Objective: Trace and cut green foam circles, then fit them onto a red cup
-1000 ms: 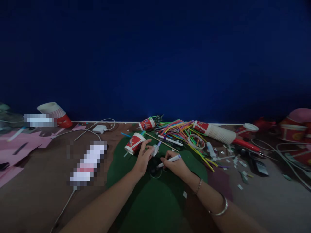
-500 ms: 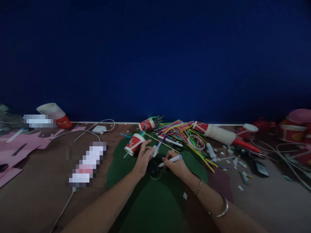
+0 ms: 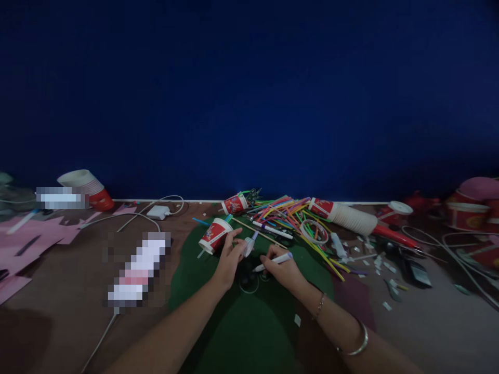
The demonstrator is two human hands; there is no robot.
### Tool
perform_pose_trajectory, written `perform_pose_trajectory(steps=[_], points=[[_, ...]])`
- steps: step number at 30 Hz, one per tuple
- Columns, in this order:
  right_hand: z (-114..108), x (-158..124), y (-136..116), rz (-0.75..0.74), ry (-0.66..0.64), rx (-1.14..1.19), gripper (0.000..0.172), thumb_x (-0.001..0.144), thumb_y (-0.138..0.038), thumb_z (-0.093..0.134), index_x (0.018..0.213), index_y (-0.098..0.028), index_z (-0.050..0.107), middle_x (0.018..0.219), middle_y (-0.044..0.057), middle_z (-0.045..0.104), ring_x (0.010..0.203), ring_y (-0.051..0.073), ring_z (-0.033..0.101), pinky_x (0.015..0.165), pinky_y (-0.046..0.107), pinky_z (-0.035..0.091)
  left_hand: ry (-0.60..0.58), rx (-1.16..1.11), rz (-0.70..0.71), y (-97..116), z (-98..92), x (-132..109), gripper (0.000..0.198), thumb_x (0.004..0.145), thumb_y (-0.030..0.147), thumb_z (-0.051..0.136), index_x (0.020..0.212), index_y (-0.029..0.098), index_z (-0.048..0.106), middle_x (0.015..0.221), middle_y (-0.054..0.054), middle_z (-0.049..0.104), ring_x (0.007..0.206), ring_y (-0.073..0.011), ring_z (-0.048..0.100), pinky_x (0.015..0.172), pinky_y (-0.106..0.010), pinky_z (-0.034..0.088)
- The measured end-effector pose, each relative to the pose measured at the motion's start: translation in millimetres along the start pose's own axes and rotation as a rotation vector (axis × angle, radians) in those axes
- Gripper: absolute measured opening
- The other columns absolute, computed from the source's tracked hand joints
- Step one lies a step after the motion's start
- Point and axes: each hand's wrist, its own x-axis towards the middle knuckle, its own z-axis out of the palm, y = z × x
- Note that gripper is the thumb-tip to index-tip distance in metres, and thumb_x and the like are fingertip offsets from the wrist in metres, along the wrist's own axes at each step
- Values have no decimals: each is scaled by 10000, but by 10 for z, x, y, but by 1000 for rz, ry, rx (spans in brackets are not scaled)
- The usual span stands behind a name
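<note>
My left hand (image 3: 229, 257) is closed, its fingers pinching a small whitish rounded piece (image 3: 248, 247) with a pale purple tip sticking up. My right hand (image 3: 281, 266) grips a white marker (image 3: 273, 263) like a pen, its point aimed left at a dark, unclear object (image 3: 246, 271) between the hands. Near that object a thin clear ring (image 3: 249, 285) lies on the green sheet (image 3: 234, 332). Just left of my left hand, a red-and-white paper cup (image 3: 215, 236) leans tilted with a straw piece under it.
Loose coloured straws (image 3: 286, 208), another marker (image 3: 273, 229) and a tape roll (image 3: 314, 230) lie beyond my hands. A stack of paper cups (image 3: 353, 217) rests on its side to the right, near paper scraps (image 3: 384, 262). A charger (image 3: 158, 212) and cables lie left. A blue wall stands behind.
The view has shifted slightly. Both hands keep their grips and stay in nearly the same place, the marker point still over the dark object.
</note>
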Motion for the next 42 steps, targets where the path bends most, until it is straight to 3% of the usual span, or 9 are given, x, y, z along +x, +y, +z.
perform_pose_trajectory(steps=[16, 23, 32, 42], points=[[-11, -5, -19, 8, 16, -42, 203, 700, -237, 542, 540, -217, 419, 404, -57, 518, 407, 112, 476, 418, 210, 340, 4, -11, 2, 14, 8, -14, 435, 707, 378, 600, 1119, 286, 496, 812, 21, 508, 789, -157, 559, 702, -267, 447], [-17, -7, -25, -2, 54, -2, 210, 740, -270, 543, 576, -211, 425, 451, -53, 541, 421, 107, 464, 425, 208, 330, -1, -3, 7, 27, 6, -10, 410, 707, 360, 601, 1098, 287, 505, 784, 42, 496, 707, -118, 537, 646, -229, 427], [-15, -65, -136, -30, -30, 97, 185, 730, -258, 547, 594, -204, 433, 449, -64, 494, 421, 96, 444, 437, 198, 333, -20, -45, 33, 5, 13, 2, 458, 697, 361, 612, 1122, 253, 482, 767, 36, 500, 731, -144, 561, 673, -256, 442], [22, -42, -56, -5, -42, -2, 169, 700, -225, 541, 572, -211, 432, 432, -61, 511, 420, 107, 470, 431, 201, 344, 2, -24, -1, 30, 19, -4, 459, 679, 359, 609, 1113, 262, 493, 782, 37, 514, 718, -137, 564, 699, -264, 445]])
